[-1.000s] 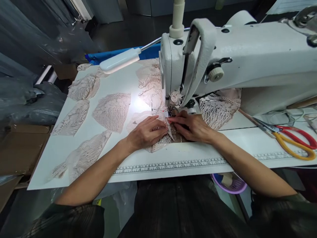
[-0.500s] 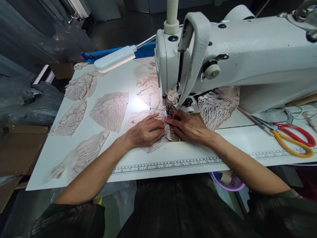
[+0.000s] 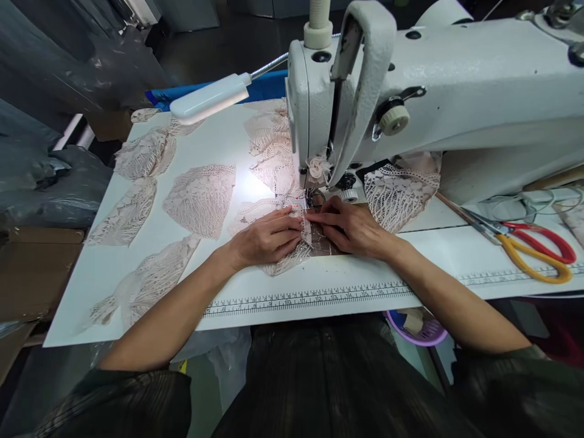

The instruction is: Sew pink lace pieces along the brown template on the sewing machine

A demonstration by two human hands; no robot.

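A pale pink lace piece (image 3: pixel 288 264) lies under the presser foot (image 3: pixel 309 199) of a white sewing machine (image 3: pixel 460 79). My left hand (image 3: pixel 269 237) rests flat on this lace, fingers stretched toward the foot. At the lace's right edge, just in front of the foot, my right hand (image 3: pixel 349 226) has its fingers bent and pinched on the fabric. The needle tip is too small to make out. A small fabric rosette (image 3: pixel 318 168) hangs on the machine head above the foot.
Several lace pieces (image 3: pixel 201 201) are spread over the white table (image 3: pixel 219 258) to the left. Another lace piece (image 3: pixel 399 196) sits under the machine arm. Scissors (image 3: pixel 533 246) lie at the right. A lamp (image 3: pixel 210 99) lights the work; a purple basket (image 3: pixel 426 334) is below the table edge.
My right hand has shifted slightly right, and its fingers have moved a little along the lace edge. My left hand stays on the lace. The whole view has tilted slightly.
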